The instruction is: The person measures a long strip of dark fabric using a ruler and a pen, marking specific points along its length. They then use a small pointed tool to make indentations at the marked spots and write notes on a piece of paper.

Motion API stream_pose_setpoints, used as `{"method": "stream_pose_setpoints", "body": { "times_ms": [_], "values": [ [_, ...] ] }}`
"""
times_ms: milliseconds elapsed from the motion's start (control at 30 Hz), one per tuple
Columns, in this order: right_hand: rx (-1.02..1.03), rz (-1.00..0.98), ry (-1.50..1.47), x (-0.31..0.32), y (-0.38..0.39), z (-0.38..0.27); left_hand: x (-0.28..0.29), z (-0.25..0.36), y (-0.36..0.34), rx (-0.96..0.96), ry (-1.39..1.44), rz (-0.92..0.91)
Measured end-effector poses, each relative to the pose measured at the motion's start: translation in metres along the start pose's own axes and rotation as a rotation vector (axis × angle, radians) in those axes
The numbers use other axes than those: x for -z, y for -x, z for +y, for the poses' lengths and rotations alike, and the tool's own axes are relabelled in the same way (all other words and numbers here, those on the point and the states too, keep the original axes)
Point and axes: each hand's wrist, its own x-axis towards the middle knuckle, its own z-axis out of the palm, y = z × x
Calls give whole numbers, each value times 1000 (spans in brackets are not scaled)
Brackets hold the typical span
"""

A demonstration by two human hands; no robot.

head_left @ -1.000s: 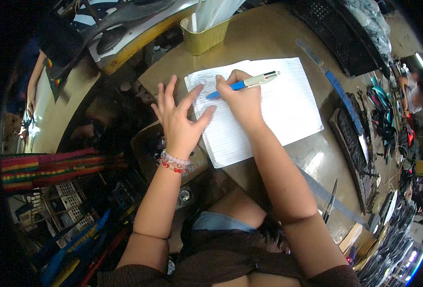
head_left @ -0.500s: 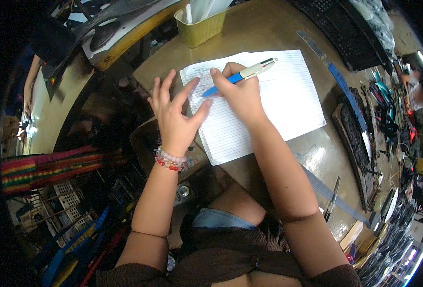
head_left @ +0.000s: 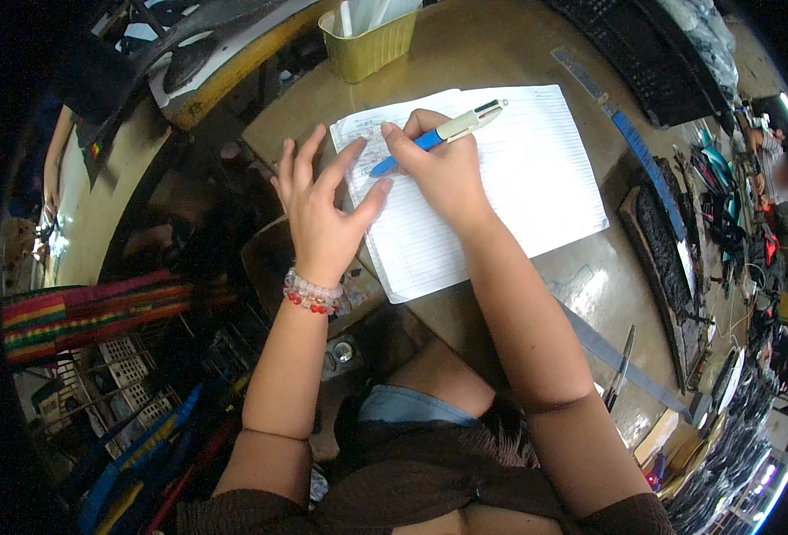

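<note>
Blue-and-cream plastic pen [head_left: 452, 128] is slanting over the white ruled-paper notebook [head_left: 528, 183] by the left edge of the brown worktop [head_left: 501, 49] — probably light, stiff, smooth, best gripped at its blue barrel. Curled fingers of the right hand [head_left: 447, 174] are pinching it there, tip projecting leftward; the spread left hand [head_left: 321, 216] is grasping nothing.

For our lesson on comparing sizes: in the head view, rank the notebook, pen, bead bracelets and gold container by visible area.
1. Notebook
2. Gold container
3. Pen and bead bracelets: too alike to rank
</note>
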Motion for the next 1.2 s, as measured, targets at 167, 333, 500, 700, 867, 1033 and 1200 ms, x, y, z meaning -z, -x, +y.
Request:
{"method": "stream_pose_setpoints", "body": {
  "times_ms": [167,333,500,700,867,1033,1200],
  "values": [
    [12,37,-2,-1,0,3,1,1,0,-1,-9,-4],
    [14,40,4,-1,-1,4,1,2,-1,-6,-5,0],
    [-28,59,26,-1,0,0,0,1,0,-4,0,3],
    [-19,8,15,-1,1,-4,1,2,0,-5,-13,1],
    [-21,-22,19,-1,-1,-2,1,2,0,0,-15,-6],
    [-2,22,44,-2,0,-3,2,3,0,0,-22,-9],
    [-34,-9,84,-1,1,-6,3,5,0,5,-84,-24]
  ]
}}
